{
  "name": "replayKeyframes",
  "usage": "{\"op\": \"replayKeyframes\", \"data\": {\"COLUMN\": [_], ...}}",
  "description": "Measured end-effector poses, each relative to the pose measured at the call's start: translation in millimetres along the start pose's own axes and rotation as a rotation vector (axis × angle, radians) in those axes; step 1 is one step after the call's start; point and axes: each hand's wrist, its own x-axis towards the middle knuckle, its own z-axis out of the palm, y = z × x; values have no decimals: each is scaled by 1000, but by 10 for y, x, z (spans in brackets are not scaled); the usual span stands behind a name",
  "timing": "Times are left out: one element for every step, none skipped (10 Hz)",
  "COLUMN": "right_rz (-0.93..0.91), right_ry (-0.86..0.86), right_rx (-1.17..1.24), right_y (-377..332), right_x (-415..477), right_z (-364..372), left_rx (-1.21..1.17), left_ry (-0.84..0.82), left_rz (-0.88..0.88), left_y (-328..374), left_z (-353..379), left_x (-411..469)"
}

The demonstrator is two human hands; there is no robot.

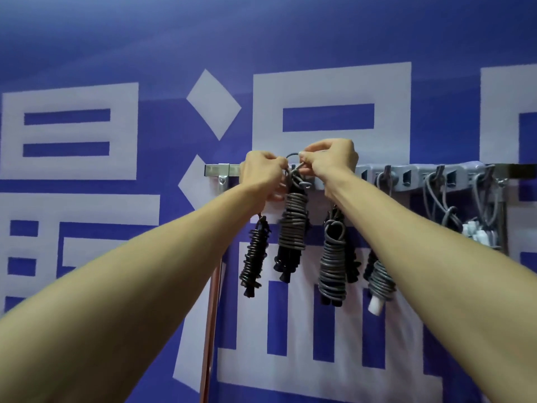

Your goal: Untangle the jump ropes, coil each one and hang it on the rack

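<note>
Both hands are raised to the rack, close together: the left hand curls around the top of a coiled grey jump rope, and the right hand pinches that rope's small loop between thumb and fingers. The coil hangs straight below them (other coiled ropes hang just beside it). The loop stands just above the rail.

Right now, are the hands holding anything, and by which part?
Both hold one thing: the left hand and right hand pinch the rope by its top loop, at the rack.
</note>
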Motion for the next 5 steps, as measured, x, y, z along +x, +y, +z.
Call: {"op": "replayKeyframes", "data": {"right_rz": [3, -48, -140, -198, -209], "right_ry": [40, 14, -40, -131, -210], "right_rx": [-95, -242, -343, -442, -518], "right_y": [88, 216, 287, 314, 279], "right_x": [86, 100, 55, -74, -271], "right_z": [95, 122, 88, 13, -133], "left_rx": [16, 34, 57, 95, 167], "left_ry": [34, -40, -131, -230, -247], "left_rz": [-48, -92, -115, -99, -42], "left_y": [-30, -107, -176, -214, -195], "left_z": [18, 21, 7, -50, -107], "left_x": [83, 39, -11, -118, -327]}}
